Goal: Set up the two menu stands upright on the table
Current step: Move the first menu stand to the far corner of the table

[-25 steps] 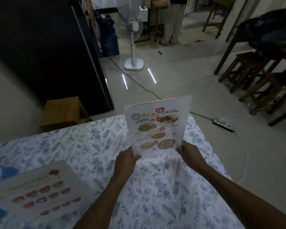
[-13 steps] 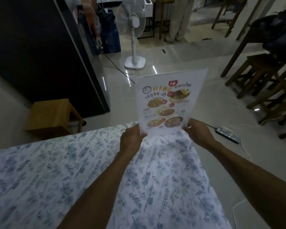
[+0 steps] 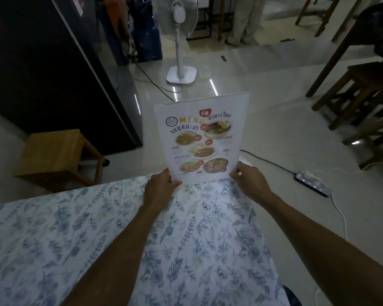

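A clear menu stand [image 3: 200,138] with a white food menu stands upright at the far edge of the table [image 3: 53,239], which has a blue floral cloth. My left hand [image 3: 158,188] grips its lower left corner. My right hand [image 3: 248,180] grips its lower right corner. The stand's base is hidden behind my hands. The second menu stand is out of view.
A small wooden stool [image 3: 55,155] stands beyond the table's far left. A white pedestal fan [image 3: 181,71], a black cabinet [image 3: 42,62], a power strip [image 3: 312,184] with cables, and dark wooden stools [image 3: 363,96] at right are on the floor. A person's legs [image 3: 241,21] show far back.
Both hands carried the menu stand from mid-table out to the table's far edge. The view tilted up, so the second menu lying flat at lower left left the frame.
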`<action>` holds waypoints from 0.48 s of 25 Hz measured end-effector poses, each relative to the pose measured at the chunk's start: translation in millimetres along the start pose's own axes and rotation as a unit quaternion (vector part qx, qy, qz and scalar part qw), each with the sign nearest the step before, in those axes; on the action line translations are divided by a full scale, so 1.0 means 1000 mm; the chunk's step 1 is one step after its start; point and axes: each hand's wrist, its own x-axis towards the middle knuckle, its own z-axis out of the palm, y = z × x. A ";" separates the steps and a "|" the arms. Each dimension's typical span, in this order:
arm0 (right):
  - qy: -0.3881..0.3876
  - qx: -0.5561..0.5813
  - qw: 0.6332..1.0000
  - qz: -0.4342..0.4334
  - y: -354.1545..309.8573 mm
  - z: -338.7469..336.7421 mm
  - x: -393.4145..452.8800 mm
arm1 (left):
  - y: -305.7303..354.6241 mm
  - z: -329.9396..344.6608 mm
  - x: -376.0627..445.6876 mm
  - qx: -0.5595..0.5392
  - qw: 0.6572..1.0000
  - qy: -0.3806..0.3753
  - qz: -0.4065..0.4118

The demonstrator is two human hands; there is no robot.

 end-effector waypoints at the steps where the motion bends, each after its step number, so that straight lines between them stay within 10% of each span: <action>1: 0.002 -0.005 1.000 0.001 0.002 0.003 0.001 | -0.002 0.001 0.000 -0.004 1.000 0.005 0.008; 12: -0.013 -0.001 1.000 0.023 0.016 0.007 0.007 | -0.001 -0.001 -0.001 -0.094 0.995 -0.011 -0.010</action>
